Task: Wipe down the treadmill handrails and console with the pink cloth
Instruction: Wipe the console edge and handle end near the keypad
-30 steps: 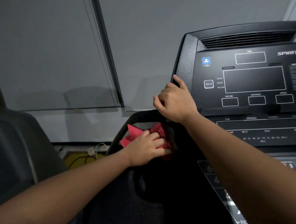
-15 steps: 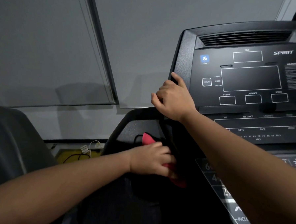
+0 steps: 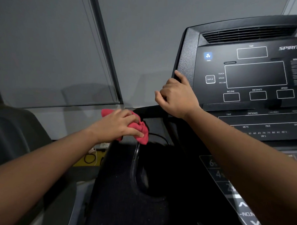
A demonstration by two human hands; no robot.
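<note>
— Hands first: how are they found?

— Nearest, the left hand [image 3: 119, 126] is seen with its fingers curled over the pink cloth [image 3: 140, 129], which is gripped and pressed onto the upper rim of the treadmill's black side panel [image 3: 123, 188]. The right hand [image 3: 177, 98] is held farther up with nothing in it. Its fingers are curled in, and the index finger is laid against the left edge of the console [image 3: 187, 50].

— And how is the cloth to be described?

— It is bunched into soft, crumpled folds and coloured a strong pinkish red. One corner is left showing behind the knuckles, and a larger lobe is pushed out past the fingertips, against the black plastic.

— What is noted beyond that?

— Low on the right, grey keys [image 3: 217, 173] marked with numbers and incline arrows are partly covered by the right forearm. Higher up, dark display windows outlined in white are set into the console face, with a blue fan button [image 3: 208, 55] beside them and a vent slot [image 3: 248, 33] above. Down by the floor, a yellow patch with looped cables [image 3: 90, 158] is glimpsed. Farthest back, grey roller blinds [image 3: 44, 46] are drawn down.
</note>
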